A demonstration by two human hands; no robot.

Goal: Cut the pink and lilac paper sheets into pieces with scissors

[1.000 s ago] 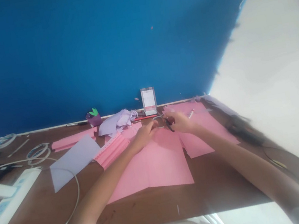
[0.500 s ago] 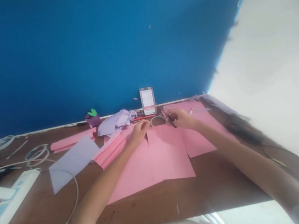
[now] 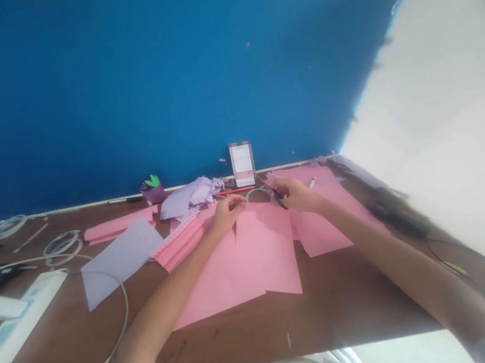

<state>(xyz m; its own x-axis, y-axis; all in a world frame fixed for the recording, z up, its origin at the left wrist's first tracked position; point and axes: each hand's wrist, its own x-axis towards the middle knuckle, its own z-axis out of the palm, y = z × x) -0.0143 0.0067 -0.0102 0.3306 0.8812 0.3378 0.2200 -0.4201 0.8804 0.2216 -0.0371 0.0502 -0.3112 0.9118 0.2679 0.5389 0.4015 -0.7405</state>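
My left hand point(image 3: 229, 214) pinches the far edge of a large pink paper sheet point(image 3: 240, 272), and a slit runs into the sheet just below it. My right hand point(image 3: 297, 194) is shut on a pair of black-handled scissors point(image 3: 280, 198), whose blades are mostly hidden by the fingers. A thin pale ring point(image 3: 256, 193) lies between my hands. A second pink sheet point(image 3: 322, 236) lies under and to the right of the first. A pink ruler point(image 3: 181, 235) rests on folded pink paper near my left wrist.
Lavender paper point(image 3: 120, 262) and crumpled lavender paper point(image 3: 189, 197) lie left of my hands. A white power strip point(image 3: 15, 328) and a pale cable point(image 3: 125, 302) are at the left. The table's back edge meets a blue wall point(image 3: 158, 77).
My hands have moved further apart. The pink sheet's front right part has shifted left, and the slit below my left hand now looks longer and wider.
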